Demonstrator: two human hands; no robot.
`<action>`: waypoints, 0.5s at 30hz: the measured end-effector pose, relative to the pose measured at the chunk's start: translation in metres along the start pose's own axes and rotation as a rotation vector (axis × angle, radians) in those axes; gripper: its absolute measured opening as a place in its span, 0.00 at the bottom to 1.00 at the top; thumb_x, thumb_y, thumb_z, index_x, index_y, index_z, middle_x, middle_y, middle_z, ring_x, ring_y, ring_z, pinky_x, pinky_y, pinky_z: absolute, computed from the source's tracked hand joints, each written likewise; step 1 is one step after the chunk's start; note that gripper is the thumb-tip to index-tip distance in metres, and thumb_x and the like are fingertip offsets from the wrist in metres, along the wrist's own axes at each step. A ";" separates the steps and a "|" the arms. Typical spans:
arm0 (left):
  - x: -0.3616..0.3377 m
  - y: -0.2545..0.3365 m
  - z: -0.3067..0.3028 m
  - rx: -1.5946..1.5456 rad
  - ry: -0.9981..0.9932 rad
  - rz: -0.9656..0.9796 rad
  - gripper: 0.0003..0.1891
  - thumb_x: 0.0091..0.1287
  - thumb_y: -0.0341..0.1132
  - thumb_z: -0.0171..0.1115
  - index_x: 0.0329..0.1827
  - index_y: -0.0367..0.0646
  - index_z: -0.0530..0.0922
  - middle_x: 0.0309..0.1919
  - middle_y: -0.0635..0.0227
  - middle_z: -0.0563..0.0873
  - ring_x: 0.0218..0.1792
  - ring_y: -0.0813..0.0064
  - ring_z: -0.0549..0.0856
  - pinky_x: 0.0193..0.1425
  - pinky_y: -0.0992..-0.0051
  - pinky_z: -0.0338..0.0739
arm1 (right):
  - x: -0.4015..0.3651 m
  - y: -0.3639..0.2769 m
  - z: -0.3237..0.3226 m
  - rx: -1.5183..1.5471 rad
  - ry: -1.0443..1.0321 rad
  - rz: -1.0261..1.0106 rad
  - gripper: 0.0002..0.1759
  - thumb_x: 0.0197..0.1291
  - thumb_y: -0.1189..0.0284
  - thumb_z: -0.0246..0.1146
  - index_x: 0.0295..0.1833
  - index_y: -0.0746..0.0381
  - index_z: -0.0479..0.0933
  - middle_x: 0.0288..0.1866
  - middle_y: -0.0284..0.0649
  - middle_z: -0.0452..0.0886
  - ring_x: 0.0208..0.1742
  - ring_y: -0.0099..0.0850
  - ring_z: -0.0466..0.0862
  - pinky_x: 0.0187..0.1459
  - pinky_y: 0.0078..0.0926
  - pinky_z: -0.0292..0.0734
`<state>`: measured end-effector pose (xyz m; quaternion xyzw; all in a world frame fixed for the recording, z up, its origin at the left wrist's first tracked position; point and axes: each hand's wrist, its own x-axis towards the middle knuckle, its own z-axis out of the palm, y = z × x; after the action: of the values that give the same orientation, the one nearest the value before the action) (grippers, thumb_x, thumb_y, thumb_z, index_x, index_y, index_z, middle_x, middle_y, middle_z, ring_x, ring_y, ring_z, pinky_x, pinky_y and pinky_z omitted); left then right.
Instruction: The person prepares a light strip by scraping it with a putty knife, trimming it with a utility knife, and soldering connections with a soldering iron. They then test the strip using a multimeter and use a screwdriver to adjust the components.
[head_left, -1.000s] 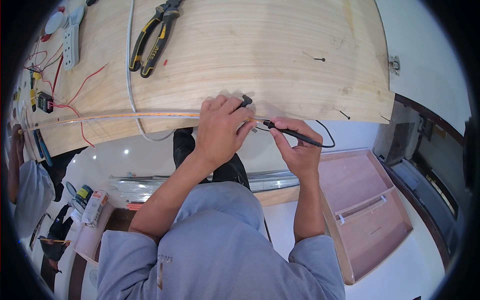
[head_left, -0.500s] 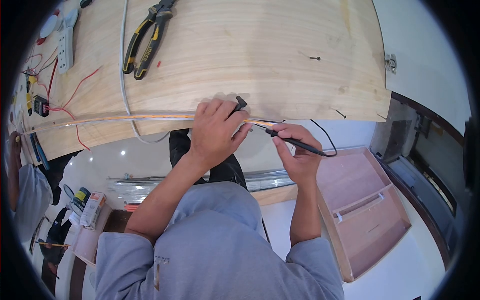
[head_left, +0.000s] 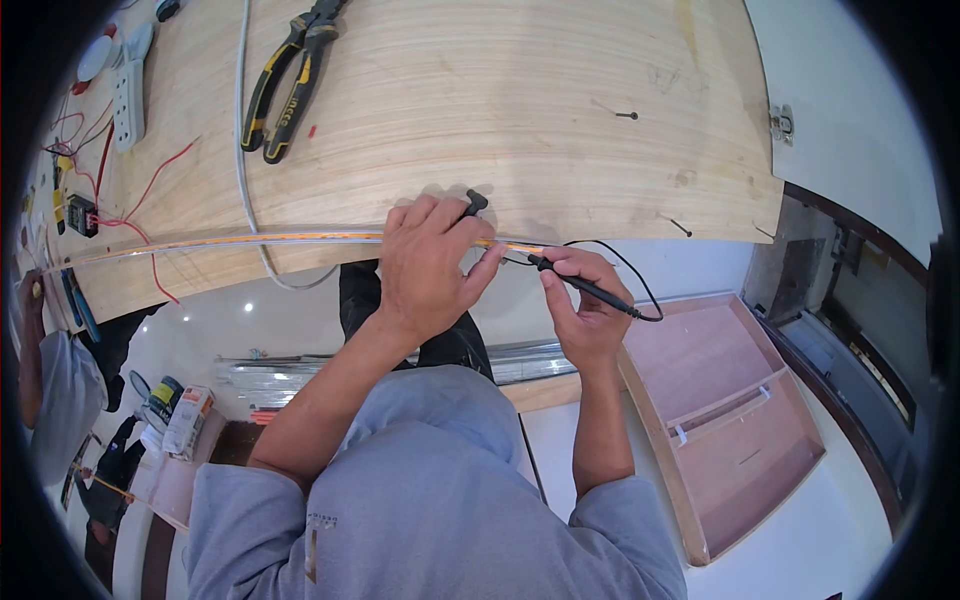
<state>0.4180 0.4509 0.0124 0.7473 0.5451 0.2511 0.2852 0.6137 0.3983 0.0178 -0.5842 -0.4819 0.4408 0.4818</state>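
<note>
My left hand [head_left: 425,262] is closed round a long, thin LED strip [head_left: 300,239] with an orange-copper face, near the table's front edge. A black right-angled plug [head_left: 476,202] sticks out past its fingers. In my right hand [head_left: 590,300] is a black test probe [head_left: 590,289], pinched between thumb and fingers and tilted, with its front end close to the strip's right end. A thin black cable [head_left: 655,285] loops round beside this hand. The probe's tip is partly hidden near my left thumb.
Pliers [head_left: 292,85] with black and yellow handles lie on the wooden table [head_left: 520,100]. To the left are a white power strip [head_left: 128,100], red wires [head_left: 165,172] and a grey cable [head_left: 246,150]. Screws [head_left: 627,115] stand at right. A shallow wooden box [head_left: 720,350] sits below; another person [head_left: 60,370] is at far left.
My right hand has shifted slightly left and down with the probe, and the cable loop has moved. The plug by my left hand has moved a little left.
</note>
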 end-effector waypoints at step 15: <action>0.001 -0.002 -0.001 -0.035 -0.022 -0.013 0.10 0.57 0.39 0.77 0.38 0.49 0.86 0.38 0.72 0.83 0.45 0.65 0.80 0.51 0.65 0.68 | -0.002 -0.003 0.002 -0.080 -0.003 -0.123 0.13 0.54 0.90 0.71 0.43 0.65 0.82 0.48 0.48 0.88 0.49 0.36 0.89 0.51 0.29 0.84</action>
<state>0.4159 0.4525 0.0119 0.7413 0.5424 0.2504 0.3059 0.6111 0.3967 0.0208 -0.5717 -0.5349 0.3915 0.4836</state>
